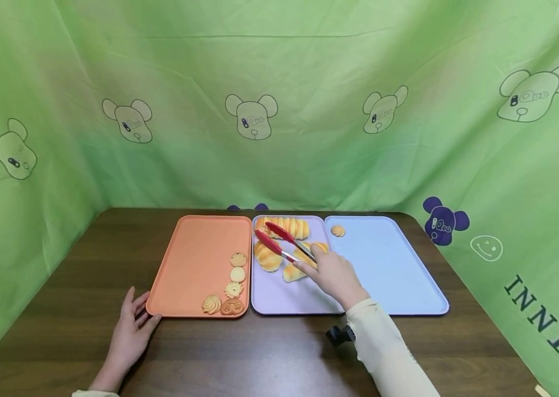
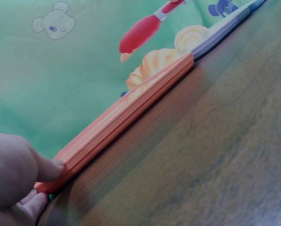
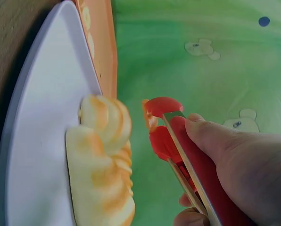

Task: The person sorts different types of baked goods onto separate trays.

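My right hand (image 1: pixel 331 275) grips metal tongs (image 1: pixel 286 255) with red tips, above the purple tray (image 1: pixel 304 298). Between the tips is a small orange-brown cookie (image 3: pixel 151 117), partly hidden by them. Below the tongs lie several bread rolls: a long ridged roll (image 1: pixel 293 227) at the back, an oval one (image 1: pixel 267 258) at the left, and a paler roll (image 3: pixel 100 181) on the right. My left hand (image 1: pixel 129 331) holds the near left corner of the orange tray (image 1: pixel 200 259), thumb against its front wall (image 2: pixel 107 134) and fingers around the side.
Several cookies (image 1: pixel 234 289) line the right and front edges of the orange tray. One swirl cookie (image 1: pixel 338 231) sits at the back left of the blue tray (image 1: pixel 383 270). All three trays stand side by side on a brown wooden table (image 1: pixel 240 358), with a green curtain (image 1: pixel 289 165) behind.
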The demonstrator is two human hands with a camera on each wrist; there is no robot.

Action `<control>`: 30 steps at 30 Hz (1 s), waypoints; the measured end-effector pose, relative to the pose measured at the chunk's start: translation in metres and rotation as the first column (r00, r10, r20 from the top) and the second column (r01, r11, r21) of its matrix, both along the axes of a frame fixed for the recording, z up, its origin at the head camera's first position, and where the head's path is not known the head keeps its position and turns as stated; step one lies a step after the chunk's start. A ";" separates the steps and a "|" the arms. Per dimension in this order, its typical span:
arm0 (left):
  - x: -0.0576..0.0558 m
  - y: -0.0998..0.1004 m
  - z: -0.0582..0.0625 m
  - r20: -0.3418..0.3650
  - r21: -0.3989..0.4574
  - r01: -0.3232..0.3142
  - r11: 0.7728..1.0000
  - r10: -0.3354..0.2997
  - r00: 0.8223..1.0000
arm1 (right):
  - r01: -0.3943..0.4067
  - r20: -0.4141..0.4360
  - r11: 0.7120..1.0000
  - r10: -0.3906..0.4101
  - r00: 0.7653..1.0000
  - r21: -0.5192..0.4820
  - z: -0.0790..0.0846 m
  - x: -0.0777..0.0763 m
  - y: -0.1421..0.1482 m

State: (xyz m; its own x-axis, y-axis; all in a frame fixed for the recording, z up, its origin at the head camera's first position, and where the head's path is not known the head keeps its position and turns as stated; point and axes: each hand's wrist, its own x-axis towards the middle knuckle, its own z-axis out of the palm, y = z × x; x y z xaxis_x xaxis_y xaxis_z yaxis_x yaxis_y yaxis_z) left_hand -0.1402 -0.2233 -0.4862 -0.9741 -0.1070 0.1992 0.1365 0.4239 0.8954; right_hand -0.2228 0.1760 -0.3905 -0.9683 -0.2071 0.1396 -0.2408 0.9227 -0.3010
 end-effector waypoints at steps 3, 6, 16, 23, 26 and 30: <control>-0.001 0.000 0.000 0.019 0.008 0.007 1.000 -0.007 1.000 | 0.011 -0.014 1.000 -0.011 1.000 0.004 0.000 0.000 0.009; -0.002 -0.001 0.000 0.039 0.003 0.016 1.000 -0.016 0.999 | 0.019 -0.023 1.000 -0.018 1.000 0.014 0.000 -0.001 0.019; -0.001 -0.001 -0.002 0.002 -0.015 0.015 1.000 -0.015 1.000 | 0.074 -0.005 0.996 -0.074 0.997 0.044 0.003 -0.003 0.045; -0.001 -0.001 -0.002 0.001 -0.010 0.016 1.000 -0.016 1.000 | 0.112 0.037 0.993 -0.114 0.993 0.042 0.004 -0.002 0.059; -0.001 -0.002 -0.002 0.004 -0.013 0.015 1.000 -0.015 1.000 | 0.130 0.048 0.991 -0.132 0.990 0.039 0.004 -0.001 0.066; -0.001 -0.002 -0.002 0.018 -0.012 0.014 1.000 -0.014 1.000 | 0.149 0.050 0.988 -0.150 0.987 0.027 0.003 -0.001 0.078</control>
